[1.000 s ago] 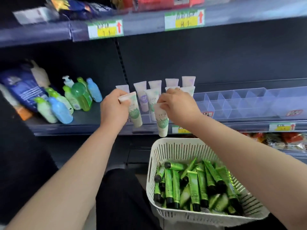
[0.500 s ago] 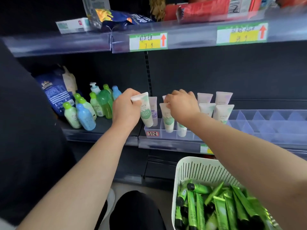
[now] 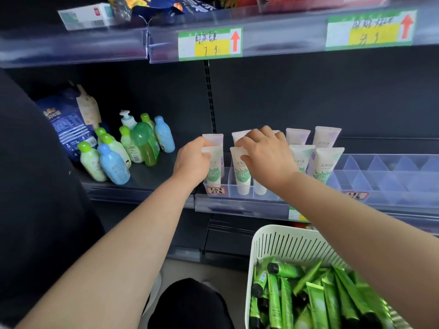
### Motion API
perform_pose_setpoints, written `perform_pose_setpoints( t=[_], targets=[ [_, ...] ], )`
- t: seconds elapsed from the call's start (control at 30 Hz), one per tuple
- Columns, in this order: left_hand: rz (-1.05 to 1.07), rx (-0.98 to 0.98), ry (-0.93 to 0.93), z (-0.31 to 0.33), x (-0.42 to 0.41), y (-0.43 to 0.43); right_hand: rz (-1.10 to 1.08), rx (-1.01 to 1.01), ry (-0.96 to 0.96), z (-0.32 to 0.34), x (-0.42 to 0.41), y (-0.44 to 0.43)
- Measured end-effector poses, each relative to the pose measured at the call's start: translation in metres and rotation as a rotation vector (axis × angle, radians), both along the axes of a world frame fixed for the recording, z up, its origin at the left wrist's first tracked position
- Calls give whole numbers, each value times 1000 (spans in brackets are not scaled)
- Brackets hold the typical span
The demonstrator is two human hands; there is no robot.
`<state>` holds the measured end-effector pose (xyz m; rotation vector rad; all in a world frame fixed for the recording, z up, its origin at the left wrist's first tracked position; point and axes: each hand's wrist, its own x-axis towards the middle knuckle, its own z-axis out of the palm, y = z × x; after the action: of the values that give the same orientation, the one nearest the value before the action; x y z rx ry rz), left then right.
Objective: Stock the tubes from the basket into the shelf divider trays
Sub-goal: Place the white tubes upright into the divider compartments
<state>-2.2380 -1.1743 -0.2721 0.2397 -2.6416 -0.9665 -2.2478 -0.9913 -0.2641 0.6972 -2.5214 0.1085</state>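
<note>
Both hands are up at the shelf (image 3: 142,184), working at the left end of the clear divider tray (image 3: 380,176). The left hand (image 3: 193,160) has its fingers curled round the upper part of the leftmost front tube (image 3: 213,173), a white tube with green print that stands upright, cap down, in the tray's first front compartment, just above a small red-bordered label (image 3: 215,190). The right hand (image 3: 266,155) lies over the tops of the neighbouring tubes; its thumb and forefinger pinch the flat crimped top of the second front tube (image 3: 241,174), which also stands upright in the next compartment to the right. The remaining fingers of that hand reach loosely back over the rear row. More white tubes (image 3: 324,162) of the same kind stand in the compartments further right, front and back, and beyond them the tray's compartments hold nothing visible. The white slotted basket (image 3: 285,230) sits low at the right, under the right forearm, well below the shelf, and is piled with green tubes (image 3: 316,300) with black caps lying every which way. On the same shelf, left of the tray, stands a cluster of green and blue bottles (image 3: 140,143) beside a dark blue bag (image 3: 66,122). The rail of the shelf above carries green-and-yellow price labels (image 3: 210,43) with red arrows.
</note>
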Motion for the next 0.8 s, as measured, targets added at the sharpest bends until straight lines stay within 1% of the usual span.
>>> perform_pose_setpoints(
  t=[0.13,0.27,0.5,0.63,0.7,0.8],
  targets=[
    [48,4,27,-11,-1,2,44,-25,50,-16,10,10],
    [35,18,64,-16,1,6,61,-16,38,-34,19,22],
    [106,43,86,-21,14,1,15,-12,-63,-54,31,45],
    [230,62,93,-39,35,11,-20,24,-88,-64,39,62],
    [283,70,115,-50,49,22,-40,45,-113,-69,43,69],
    [274,38,179,-63,68,39,-71,81,-161,-74,49,78]
  ],
)
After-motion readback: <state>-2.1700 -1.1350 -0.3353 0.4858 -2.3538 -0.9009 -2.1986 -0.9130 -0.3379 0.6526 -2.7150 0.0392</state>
